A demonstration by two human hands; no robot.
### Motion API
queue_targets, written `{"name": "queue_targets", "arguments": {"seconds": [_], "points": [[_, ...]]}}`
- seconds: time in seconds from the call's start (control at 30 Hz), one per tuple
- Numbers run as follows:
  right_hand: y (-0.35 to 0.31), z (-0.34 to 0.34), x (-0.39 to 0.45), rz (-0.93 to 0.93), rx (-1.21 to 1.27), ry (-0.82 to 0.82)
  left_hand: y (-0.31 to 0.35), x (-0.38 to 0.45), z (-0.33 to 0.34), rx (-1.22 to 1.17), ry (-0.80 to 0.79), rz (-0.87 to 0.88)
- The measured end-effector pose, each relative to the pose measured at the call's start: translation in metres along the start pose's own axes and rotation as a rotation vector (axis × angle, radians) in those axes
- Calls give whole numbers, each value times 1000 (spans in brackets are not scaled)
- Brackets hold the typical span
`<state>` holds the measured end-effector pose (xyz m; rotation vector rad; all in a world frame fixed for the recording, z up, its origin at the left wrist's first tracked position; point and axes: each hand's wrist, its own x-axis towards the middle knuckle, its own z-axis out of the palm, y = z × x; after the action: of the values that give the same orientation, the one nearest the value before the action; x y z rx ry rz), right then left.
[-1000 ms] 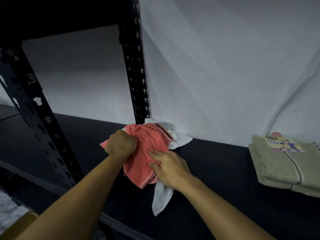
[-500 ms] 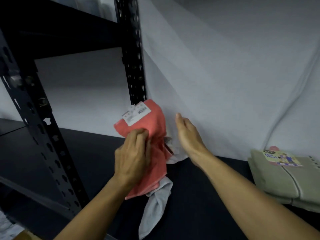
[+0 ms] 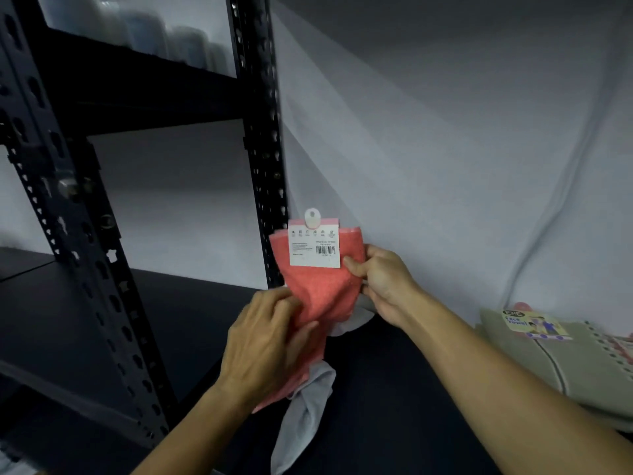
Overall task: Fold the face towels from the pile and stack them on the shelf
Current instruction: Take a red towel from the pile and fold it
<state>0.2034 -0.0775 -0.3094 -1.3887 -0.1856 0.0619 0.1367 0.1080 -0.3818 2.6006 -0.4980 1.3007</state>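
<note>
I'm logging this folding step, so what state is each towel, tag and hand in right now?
Pink towel: lifted, unfolded, held by both hands.
Barcode tag: attached at towel's top edge, facing camera.
White towel: crumpled on the shelf.
Olive towels: folded, stacked, labelled.
Left hand: grip on towel's lower part.
Right hand: pinching towel's right edge.

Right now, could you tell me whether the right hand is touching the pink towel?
Touching: the head view shows the right hand pinching the pink towel at its right edge.

Right hand [image 3: 383, 281]: was open beside the coral towel [image 3: 320, 296], now pinches its right edge.
Tag [image 3: 314, 247]: now upright, facing the camera.
</note>
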Motion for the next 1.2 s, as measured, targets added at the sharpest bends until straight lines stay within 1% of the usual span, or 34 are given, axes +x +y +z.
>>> {"name": "queue_targets", "arguments": {"seconds": [0.07, 0.13, 0.2, 0.23, 0.33, 0.43, 0.53, 0.57, 0.63, 0.7, 0.77, 0.8, 0.9, 0.93, 1.0, 1.1, 1.2], "points": [[-10, 6, -3, -71, 30, -2, 4, 12, -13, -213, 33, -243], [-21, 11, -8, -128, 63, 4, 5, 31, -28, -476, 70, -437], [-32, 16, -13, -167, 106, -4, 5, 56, -48, -719, 46, -536], [-38, 18, -17, -186, 127, -19, 6, 69, -60, -787, 27, -555], [-62, 19, -27, -234, 195, -61, 12, 104, -95, -857, -14, -551], [-89, 18, -37, -280, 251, -74, 30, 125, -120, -909, -32, -453], [-112, 7, -54, -313, 246, -51, 49, 130, -136, -911, -59, -335], [-118, 1, -61, -320, 231, -41, 53, 130, -141, -903, -111, -268], [-125, -15, -80, -337, 174, -18, 63, 126, -150, -859, -293, -125], [-124, -32, -98, -370, 86, -1, 73, 122, -154, -814, -427, -27], [-119, -48, -117, -421, -23, 34, 86, 118, -151, -811, -452, 3], [-115, -56, -126, -465, -117, 78, 94, 116, -148, -819, -445, 3], [-98, -77, -149, -626, -459, 216, 114, 105, -137, -895, -428, -51], [-92, -82, -156, -653, -501, 239, 118, 102, -134, -935, -424, -75], [-84, -88, -167, -661, -501, 277, 125, 97, -128, -1012, -431, -147], [-80, -95, -159, -566, -517, 341, 130, 100, -116, -1110, -453, -358], [-68, -102, -128, -367, -439, 430, 134, 101, -84, -1096, -407, -617]]}}
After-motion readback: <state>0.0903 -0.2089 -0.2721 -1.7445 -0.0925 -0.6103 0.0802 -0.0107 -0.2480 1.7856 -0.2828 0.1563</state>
